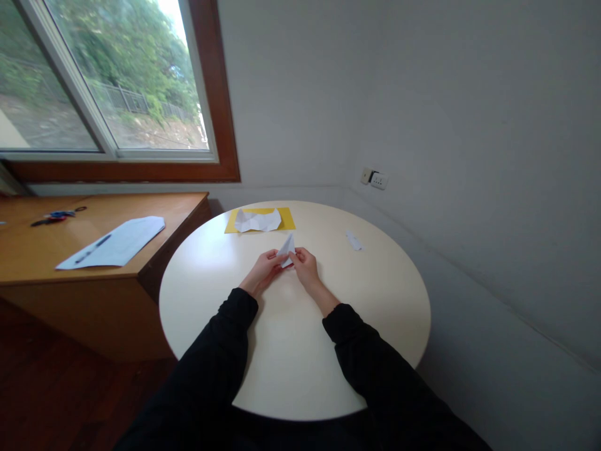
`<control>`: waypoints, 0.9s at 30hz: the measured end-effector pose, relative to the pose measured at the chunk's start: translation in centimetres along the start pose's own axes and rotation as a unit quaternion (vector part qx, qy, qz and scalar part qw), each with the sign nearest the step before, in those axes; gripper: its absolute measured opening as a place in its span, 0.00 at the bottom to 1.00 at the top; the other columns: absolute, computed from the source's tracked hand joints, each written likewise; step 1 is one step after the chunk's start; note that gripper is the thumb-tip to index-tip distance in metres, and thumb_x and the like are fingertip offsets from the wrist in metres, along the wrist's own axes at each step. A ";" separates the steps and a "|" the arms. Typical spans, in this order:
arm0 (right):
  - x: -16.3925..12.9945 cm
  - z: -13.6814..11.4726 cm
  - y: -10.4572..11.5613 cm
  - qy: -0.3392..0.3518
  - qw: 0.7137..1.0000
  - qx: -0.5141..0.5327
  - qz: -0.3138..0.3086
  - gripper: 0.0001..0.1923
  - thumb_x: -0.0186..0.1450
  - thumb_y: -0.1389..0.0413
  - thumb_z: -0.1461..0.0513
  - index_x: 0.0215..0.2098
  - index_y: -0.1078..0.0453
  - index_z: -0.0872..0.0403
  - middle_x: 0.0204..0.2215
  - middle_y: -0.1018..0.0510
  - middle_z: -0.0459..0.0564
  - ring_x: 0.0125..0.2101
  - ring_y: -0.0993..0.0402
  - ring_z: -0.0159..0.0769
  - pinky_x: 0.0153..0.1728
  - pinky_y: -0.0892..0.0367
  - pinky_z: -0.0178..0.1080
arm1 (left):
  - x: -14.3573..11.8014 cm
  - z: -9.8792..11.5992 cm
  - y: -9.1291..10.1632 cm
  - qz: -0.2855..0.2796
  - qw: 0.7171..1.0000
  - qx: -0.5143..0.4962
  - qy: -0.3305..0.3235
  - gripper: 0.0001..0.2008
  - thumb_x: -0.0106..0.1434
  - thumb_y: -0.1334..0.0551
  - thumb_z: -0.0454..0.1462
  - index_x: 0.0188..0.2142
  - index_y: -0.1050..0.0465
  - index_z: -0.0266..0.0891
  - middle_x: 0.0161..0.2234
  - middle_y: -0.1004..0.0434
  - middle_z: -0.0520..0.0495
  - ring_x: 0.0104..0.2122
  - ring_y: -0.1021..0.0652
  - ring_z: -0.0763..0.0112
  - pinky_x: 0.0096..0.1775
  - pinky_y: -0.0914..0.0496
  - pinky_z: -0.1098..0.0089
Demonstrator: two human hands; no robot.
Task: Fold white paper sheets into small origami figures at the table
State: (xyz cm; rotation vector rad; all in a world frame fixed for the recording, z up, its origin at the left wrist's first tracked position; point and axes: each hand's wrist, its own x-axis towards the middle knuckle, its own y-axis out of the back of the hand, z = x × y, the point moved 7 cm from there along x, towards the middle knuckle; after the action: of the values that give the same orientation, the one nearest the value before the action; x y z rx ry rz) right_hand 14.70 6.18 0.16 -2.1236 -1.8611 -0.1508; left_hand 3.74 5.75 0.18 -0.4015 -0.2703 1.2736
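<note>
A small piece of folded white paper [287, 247] with a pointed top is held up between my two hands, over the middle of the round table. My left hand [265, 268] grips its left side, fingers closed on it. On the right side and lower edge, my right hand [304, 266] pinches the same paper between thumb and fingers. The lower part of the paper is partly hidden by the fingers. Behind my hands lies a creased white sheet [258, 220] on a flat yellow sheet [288, 219].
The round cream table [291, 351] has a small white paper strip [354, 240] at its right. To the left stands a wooden desk [188, 213] with papers [126, 241], a pen [92, 248] and scissors-like tools [56, 216]. Wall sockets [379, 181] sit behind.
</note>
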 end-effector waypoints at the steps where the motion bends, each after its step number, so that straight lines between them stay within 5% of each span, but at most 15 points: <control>1: 0.0 0.0 0.0 0.001 1.000 0.005 0.003 0.11 0.50 0.45 0.57 0.28 0.35 0.55 0.23 0.27 0.46 0.22 0.31 0.32 0.24 0.35 0.34 | 0.0 0.1 0.0 0.003 1.000 -0.003 -0.001 0.11 0.47 0.33 0.35 0.27 0.34 0.33 0.26 0.27 0.48 0.27 0.25 0.74 0.35 0.31 0.72; 19: 0.1 -0.1 0.1 0.004 1.000 -0.003 0.006 0.10 0.49 0.44 0.57 0.26 0.37 0.55 0.20 0.29 0.44 0.17 0.36 0.26 0.19 0.38 0.32 | 0.7 0.2 1.3 0.036 0.998 -0.009 -0.047 0.12 0.49 0.34 0.40 0.23 0.31 0.31 0.24 0.28 0.46 0.27 0.26 0.75 0.35 0.31 0.72; 27: 0.0 -0.1 0.3 -0.004 1.000 -0.019 0.004 0.13 0.49 0.44 0.56 0.30 0.34 0.56 0.20 0.28 0.44 0.18 0.35 0.28 0.21 0.38 0.33 | 0.4 0.7 2.2 0.089 0.993 0.032 -0.068 0.14 0.45 0.32 0.36 0.17 0.39 0.35 0.17 0.35 0.54 0.21 0.30 0.79 0.31 0.33 0.74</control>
State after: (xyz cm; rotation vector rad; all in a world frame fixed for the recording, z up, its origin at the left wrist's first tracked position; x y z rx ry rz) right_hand 14.98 6.18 0.18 -2.1604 -1.8690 -0.1777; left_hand 1.64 6.74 -0.21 -0.2885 -0.3128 1.4849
